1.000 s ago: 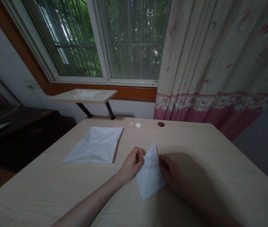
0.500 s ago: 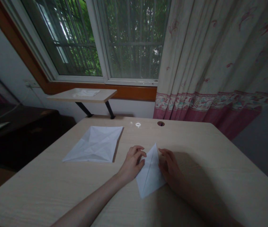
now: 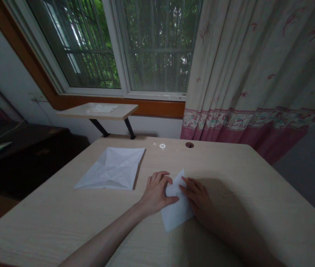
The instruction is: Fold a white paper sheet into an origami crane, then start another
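Note:
A folded sheet of white paper (image 3: 171, 218) lies flat on the table, shaped like a kite with a narrow tip pointing away from me. My left hand (image 3: 157, 191) rests along its left edge, thumb and forefinger spread apart over the paper. From the right, my right hand (image 3: 198, 196) lies over the paper's right side, its fingers stretched onto the upper part near the tip. Part of the paper's right edge is hidden under that hand.
A creased, unfolded white sheet (image 3: 115, 168) lies to the left on the wooden table (image 3: 246, 185). Behind it, a small raised shelf (image 3: 126, 110) on black legs bears crumpled white paper (image 3: 103, 108). A cable hole (image 3: 189, 145) is near the back edge, below the curtain (image 3: 229, 74).
My right hand has moved left, its fingers now further over the upper paper. My left thumb has stretched out to the right across the paper. The paper has hardly shifted.

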A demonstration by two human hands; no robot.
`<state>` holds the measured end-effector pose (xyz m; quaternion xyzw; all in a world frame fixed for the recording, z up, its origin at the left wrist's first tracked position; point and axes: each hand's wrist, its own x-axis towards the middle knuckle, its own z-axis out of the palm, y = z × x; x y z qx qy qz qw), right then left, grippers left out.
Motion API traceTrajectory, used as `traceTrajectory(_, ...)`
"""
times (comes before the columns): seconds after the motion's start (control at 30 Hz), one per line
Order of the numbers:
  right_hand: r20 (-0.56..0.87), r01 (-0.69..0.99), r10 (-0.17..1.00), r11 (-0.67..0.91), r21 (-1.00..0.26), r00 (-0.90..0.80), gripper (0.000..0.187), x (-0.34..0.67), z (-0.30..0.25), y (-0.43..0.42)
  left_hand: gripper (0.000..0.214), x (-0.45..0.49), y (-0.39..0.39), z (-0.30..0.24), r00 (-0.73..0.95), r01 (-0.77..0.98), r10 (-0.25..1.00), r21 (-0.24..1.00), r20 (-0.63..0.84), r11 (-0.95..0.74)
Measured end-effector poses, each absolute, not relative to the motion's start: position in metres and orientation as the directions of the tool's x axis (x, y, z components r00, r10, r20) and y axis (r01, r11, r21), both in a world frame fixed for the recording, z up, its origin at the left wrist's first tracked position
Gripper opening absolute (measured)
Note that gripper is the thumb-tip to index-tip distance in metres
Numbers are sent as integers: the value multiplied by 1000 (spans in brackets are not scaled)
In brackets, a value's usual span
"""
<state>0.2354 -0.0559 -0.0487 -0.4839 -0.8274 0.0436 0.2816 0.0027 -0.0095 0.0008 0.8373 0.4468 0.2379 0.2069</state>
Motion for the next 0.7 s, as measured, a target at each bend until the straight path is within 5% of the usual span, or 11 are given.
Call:
traceTrajectory(0.2,421,784,831,517,-343,-364,64,235,-44,-57,69,4,-9,3,500,653,849,570,170,-499)
traceTrajectory(0.7,407,850,849,459,-257,-336,51,227,-39,-61,53,4,-8,-5,332,706,890,544,312,-454)
